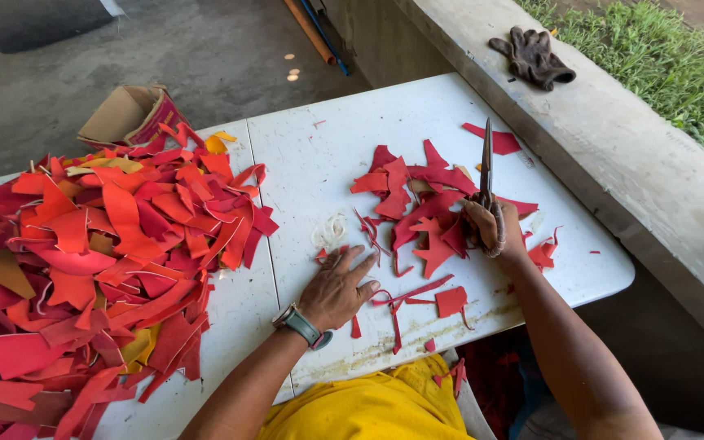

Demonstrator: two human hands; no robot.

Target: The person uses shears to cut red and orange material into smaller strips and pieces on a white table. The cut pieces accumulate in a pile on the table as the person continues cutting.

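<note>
Right hand (492, 228) closed round scissors (486, 167) handles, firm grip; blades upright, tips pointing away from person, closed. Scissors stand over small red scraps (425, 212), hand resting among them. Left hand (337, 287) flat on table (319, 155), fingers spread, holding nothing, just left of scraps. Big scrap heap (99, 261) further left of scissors. Dark glove (533, 55) on ledge, well beyond scissors.

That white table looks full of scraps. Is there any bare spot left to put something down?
Yes: the table is bare between the big scrap heap and the small red pile, above the left hand. The far corner past the scissors is mostly free. The table's left half is buried.
</note>
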